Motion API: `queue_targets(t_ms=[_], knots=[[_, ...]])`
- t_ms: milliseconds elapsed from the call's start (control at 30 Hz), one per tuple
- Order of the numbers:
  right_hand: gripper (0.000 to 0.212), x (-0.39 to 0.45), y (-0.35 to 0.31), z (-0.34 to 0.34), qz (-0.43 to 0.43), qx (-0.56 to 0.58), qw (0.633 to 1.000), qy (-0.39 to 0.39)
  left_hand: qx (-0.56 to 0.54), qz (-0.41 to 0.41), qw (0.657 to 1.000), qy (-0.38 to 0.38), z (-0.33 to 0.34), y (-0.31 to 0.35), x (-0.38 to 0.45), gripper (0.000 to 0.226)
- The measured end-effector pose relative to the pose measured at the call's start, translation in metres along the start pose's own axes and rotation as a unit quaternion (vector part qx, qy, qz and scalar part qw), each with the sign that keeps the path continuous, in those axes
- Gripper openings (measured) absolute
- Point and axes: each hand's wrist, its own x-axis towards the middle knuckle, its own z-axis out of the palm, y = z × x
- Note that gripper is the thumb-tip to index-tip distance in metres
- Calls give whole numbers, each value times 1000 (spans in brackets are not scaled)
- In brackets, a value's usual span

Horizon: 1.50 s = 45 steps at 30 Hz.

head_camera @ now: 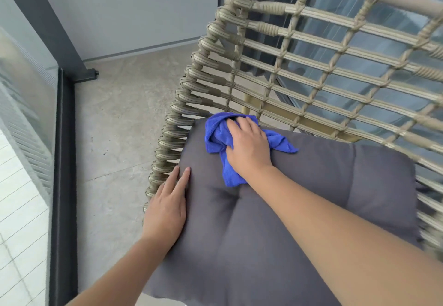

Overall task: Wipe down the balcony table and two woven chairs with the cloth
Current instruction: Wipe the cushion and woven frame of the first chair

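Observation:
A beige woven chair (pixel 282 49) fills the right of the view, with a dark grey seat cushion (pixel 275 229) on it. A crumpled blue cloth (pixel 215 135) lies at the cushion's far left corner. My right hand (pixel 249 147) lies on top of the cloth and grips the bunched fabric, pressing it onto the cushion. My left hand (pixel 167 205) rests flat on the cushion's left edge, fingers straight, beside the woven side of the chair. The table and a second chair are not in view.
The beige tiled balcony floor (pixel 119 125) lies to the left of the chair. A glass balustrade with a dark frame (pixel 63 161) runs along the left edge. A grey wall (pixel 134 5) stands behind, and glass panels show behind the chair back.

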Motion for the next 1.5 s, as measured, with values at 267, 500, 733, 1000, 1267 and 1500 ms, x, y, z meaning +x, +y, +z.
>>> queue_targets(t_ms=[267,500,733,1000,1267,1500], knots=[[55,-29,84,-42,108,-29,994,21,-44,-60,996,-45,-25,21,17,42],[51,-69,158,-69,193,-32,979,61,-94,-117,988,32,-8,41,7,37],[52,-86,178,-67,241,-3,965,105,-125,-164,978,29,1,35,0,52],[43,-67,131,-52,209,189,948,148,-155,-180,971,36,-1,37,-1,53],[31,-21,47,-24,69,242,964,81,-167,-162,972,39,4,27,0,54],[39,13,-29,16,-99,208,973,13,-191,-168,967,24,3,21,1,52]])
